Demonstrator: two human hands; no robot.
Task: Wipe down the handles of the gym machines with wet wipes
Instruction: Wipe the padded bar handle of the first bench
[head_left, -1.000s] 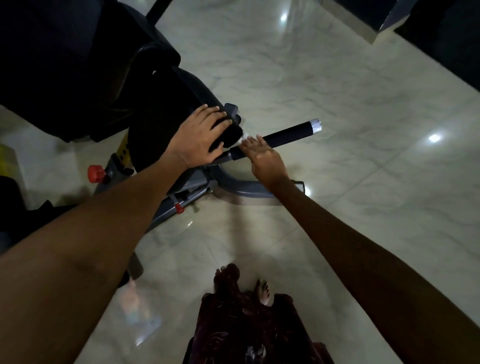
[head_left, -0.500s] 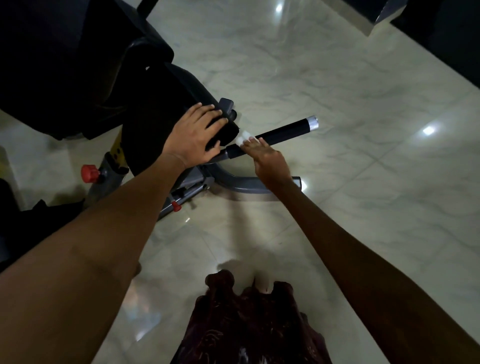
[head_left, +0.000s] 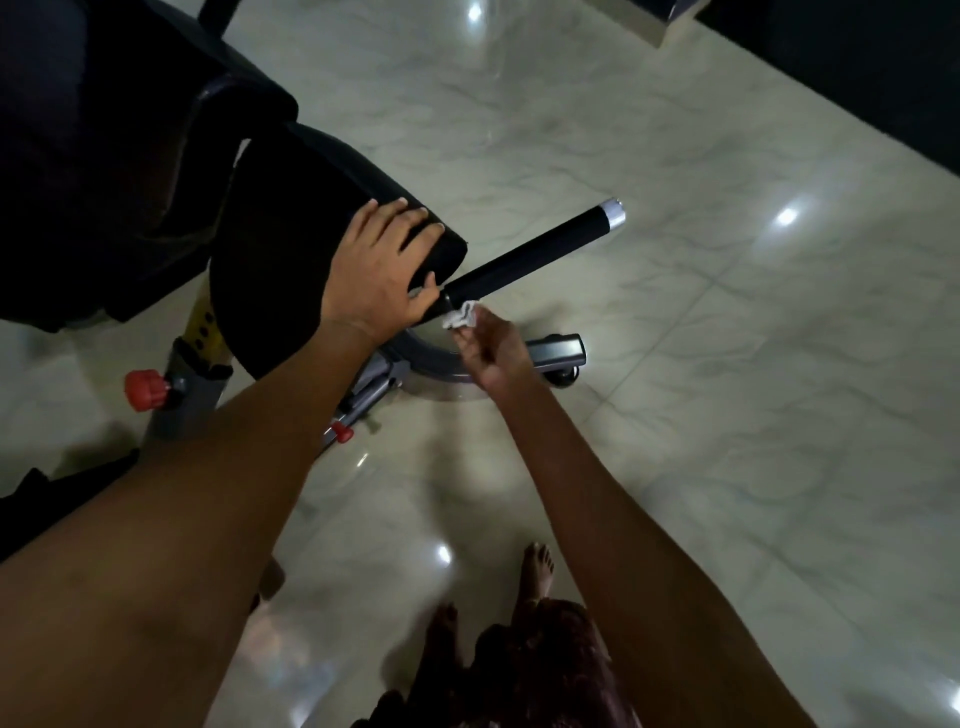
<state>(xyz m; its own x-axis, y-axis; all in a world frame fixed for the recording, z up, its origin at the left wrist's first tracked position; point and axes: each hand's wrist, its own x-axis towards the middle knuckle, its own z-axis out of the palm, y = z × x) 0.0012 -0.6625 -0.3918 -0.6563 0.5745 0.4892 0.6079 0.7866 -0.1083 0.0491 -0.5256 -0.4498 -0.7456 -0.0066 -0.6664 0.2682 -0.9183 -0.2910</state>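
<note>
Wipe (head_left: 460, 315) pinched in right hand (head_left: 491, 348), touching handle (head_left: 530, 254) base.

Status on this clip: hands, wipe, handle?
Left hand flat on black pad. Right hand pinches wipe at inner end of handle. Nothing blocking the handle.
</note>
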